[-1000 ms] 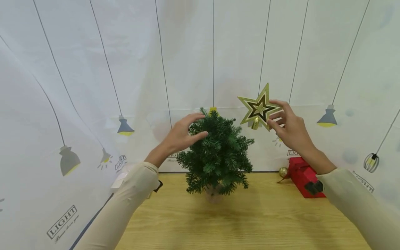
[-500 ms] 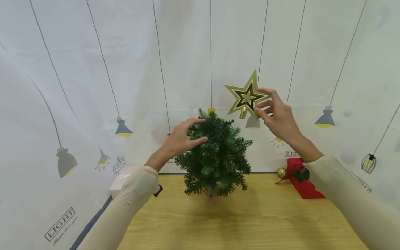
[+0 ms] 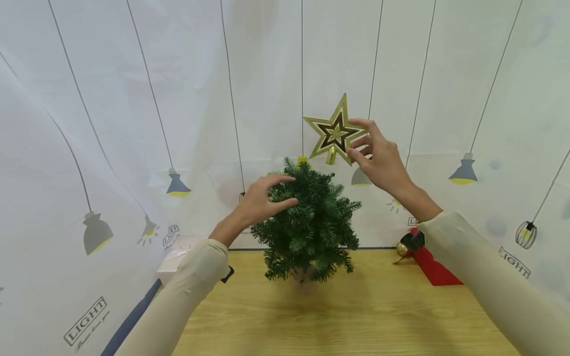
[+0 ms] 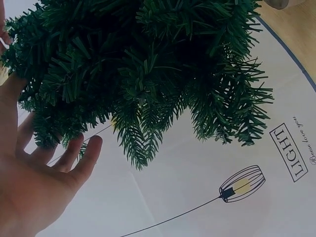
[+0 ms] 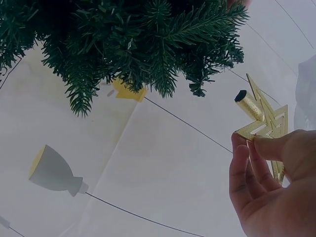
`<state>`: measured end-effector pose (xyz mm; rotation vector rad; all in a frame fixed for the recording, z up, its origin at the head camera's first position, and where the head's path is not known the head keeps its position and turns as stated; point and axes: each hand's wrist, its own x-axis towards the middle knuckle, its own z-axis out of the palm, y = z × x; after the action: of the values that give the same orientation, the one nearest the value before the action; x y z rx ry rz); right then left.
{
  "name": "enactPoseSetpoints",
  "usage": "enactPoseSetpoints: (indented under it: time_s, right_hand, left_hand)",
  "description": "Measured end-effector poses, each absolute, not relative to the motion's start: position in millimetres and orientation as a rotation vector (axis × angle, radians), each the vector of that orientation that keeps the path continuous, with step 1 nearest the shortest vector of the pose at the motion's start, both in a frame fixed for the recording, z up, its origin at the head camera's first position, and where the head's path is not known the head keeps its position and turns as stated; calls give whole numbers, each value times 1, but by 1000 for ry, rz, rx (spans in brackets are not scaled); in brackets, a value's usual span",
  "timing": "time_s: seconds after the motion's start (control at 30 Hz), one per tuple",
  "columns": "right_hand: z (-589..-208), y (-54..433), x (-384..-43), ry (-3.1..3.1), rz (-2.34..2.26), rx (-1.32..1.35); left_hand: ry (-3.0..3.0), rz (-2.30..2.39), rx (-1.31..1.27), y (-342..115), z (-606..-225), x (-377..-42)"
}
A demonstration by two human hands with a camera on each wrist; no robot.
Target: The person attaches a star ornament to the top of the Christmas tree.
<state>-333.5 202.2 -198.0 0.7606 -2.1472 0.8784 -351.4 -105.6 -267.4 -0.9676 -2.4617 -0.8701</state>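
Gold star (image 3: 335, 133), glittery, pinched by right hand (image 3: 378, 160); left hand (image 3: 260, 200) open against green tree (image 3: 309, 222).

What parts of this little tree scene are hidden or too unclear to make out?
- Tree pot: head view, mostly hidden by the low branches.
- Red thing on the table: head view, partly covered by the right sleeve; what it is stays unclear.
- Star: right wrist view, seen edge-on and partly behind the right hand, so its face is hidden.
- Left hand: left wrist view, cut off by the frame edge.
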Motion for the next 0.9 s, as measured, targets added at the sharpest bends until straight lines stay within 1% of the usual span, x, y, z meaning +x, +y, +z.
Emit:
enactPoseSetpoints:
  time_s: [0.53, 0.9]
  right_hand:
    - [-190, 176, -353, -2154, 856, 818]
    - [-193, 170, -362, -2155, 846, 834]
  left_hand:
    - [-2451, -854, -977, -104, -267, -357]
    - [-2438, -858, -985, -98, -269, -359]
